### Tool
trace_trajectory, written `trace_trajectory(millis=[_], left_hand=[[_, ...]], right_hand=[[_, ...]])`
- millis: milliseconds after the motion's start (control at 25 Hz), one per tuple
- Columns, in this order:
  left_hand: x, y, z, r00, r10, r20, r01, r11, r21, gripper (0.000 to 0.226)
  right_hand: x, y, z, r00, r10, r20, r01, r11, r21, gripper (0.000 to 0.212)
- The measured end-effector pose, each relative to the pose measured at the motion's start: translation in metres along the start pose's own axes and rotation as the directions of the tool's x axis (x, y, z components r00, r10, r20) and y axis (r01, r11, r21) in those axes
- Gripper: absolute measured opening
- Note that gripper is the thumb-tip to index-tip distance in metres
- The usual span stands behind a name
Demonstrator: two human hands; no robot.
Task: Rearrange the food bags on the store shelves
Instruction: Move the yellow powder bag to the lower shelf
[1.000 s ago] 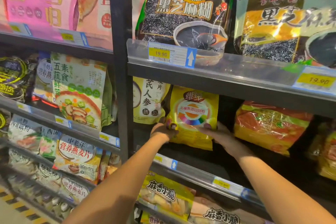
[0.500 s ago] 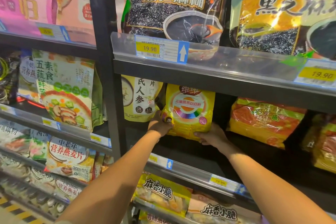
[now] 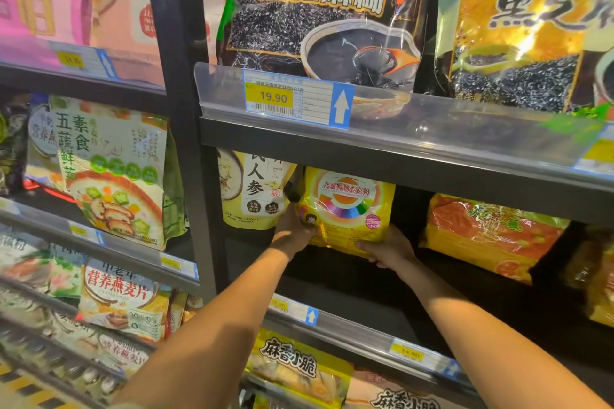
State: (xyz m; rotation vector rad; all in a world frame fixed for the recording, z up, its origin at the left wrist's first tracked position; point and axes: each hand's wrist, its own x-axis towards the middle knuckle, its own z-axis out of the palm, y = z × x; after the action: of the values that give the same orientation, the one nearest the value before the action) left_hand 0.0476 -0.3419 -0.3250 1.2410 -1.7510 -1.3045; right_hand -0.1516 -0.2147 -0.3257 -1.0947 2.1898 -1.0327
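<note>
— Fingers (image 3: pixel 304 234) first, please: what are they doing?

— Both sets are gripping one yellow bag (image 3: pixel 347 209). The left hand (image 3: pixel 292 237) has its fingers curled round the bag's lower left corner. The right hand (image 3: pixel 387 249) has its fingers curled under the bottom edge, towards the right corner. Both bare forearms reach up from the bottom of the view.

— Where is the bag?

— It is upright between the two hands, its printed front facing out, over a dark shelf (image 3: pixel 332 279). I cannot tell whether its bottom edge rests on that shelf or hangs just clear.

— What lies around the fingers?

— Just left of the left fingers stands a pale bag (image 3: pixel 252 189), and its edge is touching or nearly touching the yellow one. Right of the right fingers, across a dark gap, an orange bag (image 3: pixel 481 232) leans back. Above the fingers runs the next shelf's clear rail with a price tag (image 3: pixel 274 98) reading 19.90. Behind the rail is a black sesame bag (image 3: pixel 315 10). Below the fingers, one shelf down, are more snack bags (image 3: pixel 292 365).
</note>
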Motion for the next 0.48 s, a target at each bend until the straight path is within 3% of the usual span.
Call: trace_trajectory(millis=[280,400,480], left_hand=[[-0.035,0.006,-0.012,0.997,0.047,0.066,-0.061,0.970,0.235,0.098],[-0.063,0.012,-0.017,0.994,0.041,0.099,-0.079,0.904,0.420,0.093],[-0.089,0.013,-0.023,0.992,0.051,0.113,-0.099,0.875,0.474,0.086]], right_hand=[[-0.023,0.003,-0.010,0.999,0.032,0.018,-0.032,0.999,0.000,0.076],[-0.045,0.008,-0.019,0.997,0.082,0.012,-0.082,0.997,-0.007,0.104],[-0.062,0.011,-0.023,0.994,0.110,-0.013,-0.110,0.992,-0.055,0.106]])
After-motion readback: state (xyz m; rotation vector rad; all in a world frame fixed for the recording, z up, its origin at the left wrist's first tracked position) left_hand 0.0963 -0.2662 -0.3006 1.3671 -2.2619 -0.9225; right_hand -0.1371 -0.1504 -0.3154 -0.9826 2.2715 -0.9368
